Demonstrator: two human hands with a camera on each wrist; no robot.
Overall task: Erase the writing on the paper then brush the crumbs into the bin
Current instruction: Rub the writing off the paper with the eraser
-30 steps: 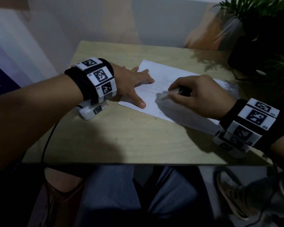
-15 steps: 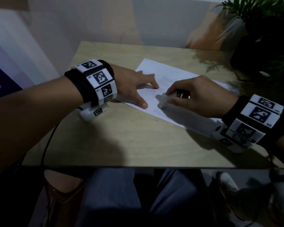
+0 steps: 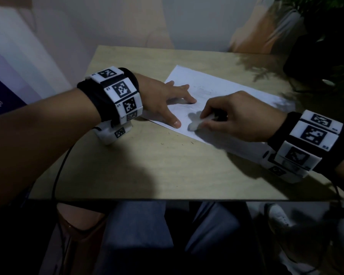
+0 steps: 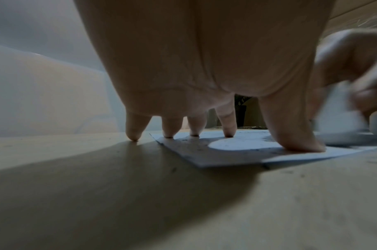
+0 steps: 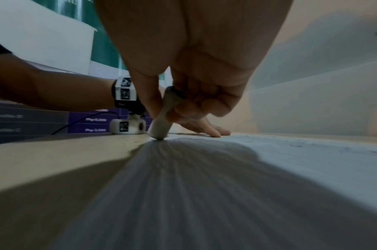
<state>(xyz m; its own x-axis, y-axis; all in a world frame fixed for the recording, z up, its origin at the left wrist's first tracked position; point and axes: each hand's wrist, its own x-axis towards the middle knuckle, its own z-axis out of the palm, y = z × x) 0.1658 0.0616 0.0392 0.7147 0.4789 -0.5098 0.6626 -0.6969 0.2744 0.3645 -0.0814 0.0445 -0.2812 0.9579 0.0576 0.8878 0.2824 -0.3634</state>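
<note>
The right hand [image 3: 236,116] pinches a white eraser [image 3: 195,124] between thumb and curled fingers, the eraser's lower end pressed against the sheet of paper [image 3: 216,90] near the sheet's front edge; in the right wrist view the eraser [image 5: 162,121] stands tilted, its rounded tip touching the paper [image 5: 290,152] and its upper end dark between the fingers [image 5: 196,108]. The eraser and fingertips are blurred in the head and left wrist views. The left hand [image 3: 163,102] is spread with straight fingers and grasps nothing. In the left wrist view, its thumb [image 4: 294,135] and three fingertips [image 4: 228,132] press the paper [image 4: 204,152] flat, while the little finger [image 4: 134,133] touches the bare table [image 4: 98,186] just beside the sheet's corner. The thumb lies just beside the eraser, slightly apart from it. The paper lies obliquely across the middle and right of the light wooden table [image 3: 147,165], with faint grey pencil marks [image 3: 203,90] showing on its far half and a few dark specks on the table surface [image 3: 192,142] near its front edge. Each wrist carries a black band with white marker blocks [image 3: 119,92] and a small white camera unit resting on the table; a black cable [image 3: 58,175] runs from the left unit over the table's near edge. A potted plant [image 3: 326,36] in a dark container stands at the far right corner. Below the table edge are the person's legs in blue trousers [image 3: 137,235].
</note>
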